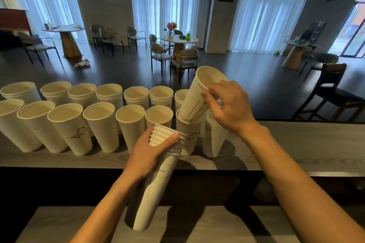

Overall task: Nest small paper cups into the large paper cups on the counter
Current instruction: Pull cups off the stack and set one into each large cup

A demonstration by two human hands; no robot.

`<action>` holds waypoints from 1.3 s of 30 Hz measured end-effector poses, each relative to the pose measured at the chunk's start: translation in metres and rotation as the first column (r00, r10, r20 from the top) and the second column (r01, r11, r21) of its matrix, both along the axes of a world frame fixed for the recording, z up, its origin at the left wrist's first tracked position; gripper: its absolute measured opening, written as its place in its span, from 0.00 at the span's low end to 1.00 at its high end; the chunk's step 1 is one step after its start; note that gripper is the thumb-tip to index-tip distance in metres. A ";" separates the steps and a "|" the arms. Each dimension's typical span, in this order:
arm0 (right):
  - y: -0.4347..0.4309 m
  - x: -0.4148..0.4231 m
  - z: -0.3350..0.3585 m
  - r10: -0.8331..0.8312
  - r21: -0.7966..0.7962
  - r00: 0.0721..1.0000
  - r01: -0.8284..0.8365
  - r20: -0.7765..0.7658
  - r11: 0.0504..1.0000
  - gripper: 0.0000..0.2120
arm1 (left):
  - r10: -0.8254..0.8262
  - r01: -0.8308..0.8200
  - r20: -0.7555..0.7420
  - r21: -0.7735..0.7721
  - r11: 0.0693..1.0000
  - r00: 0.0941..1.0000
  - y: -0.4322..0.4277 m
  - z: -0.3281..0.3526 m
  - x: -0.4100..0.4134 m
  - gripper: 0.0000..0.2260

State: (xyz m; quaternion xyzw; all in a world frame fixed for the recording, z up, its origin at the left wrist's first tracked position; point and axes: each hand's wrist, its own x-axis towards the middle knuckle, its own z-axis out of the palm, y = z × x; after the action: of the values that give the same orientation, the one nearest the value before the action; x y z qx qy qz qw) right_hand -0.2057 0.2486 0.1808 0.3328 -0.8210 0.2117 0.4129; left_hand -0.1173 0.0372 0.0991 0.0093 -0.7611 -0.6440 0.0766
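right of centre, your right hand (231,106) pinches the tilted small paper cup (194,100) over a large paper cup (194,131); straighten it before seating it, while your left hand (146,154) grips the stack of small cups (158,183).

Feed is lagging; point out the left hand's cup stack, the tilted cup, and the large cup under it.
cup stack (164,171), head view, side wall below the rims.
tilted cup (194,102), head view, side wall.
large cup (192,147), head view, front wall below its print.
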 end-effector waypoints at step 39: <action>-0.102 0.014 -0.036 0.406 -0.236 0.293 -0.475 0.865 0.847 0.09 | -0.060 0.058 0.012 0.125 0.990 0.998 -0.074 -0.006 0.000 0.19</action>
State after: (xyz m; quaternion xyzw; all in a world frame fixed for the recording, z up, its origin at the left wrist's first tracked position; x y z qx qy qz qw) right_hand -0.1920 0.1465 0.1450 0.3944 -0.7931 0.4318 -0.1701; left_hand -0.1174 -0.0371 0.0926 -0.0035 -0.7200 -0.6921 0.0510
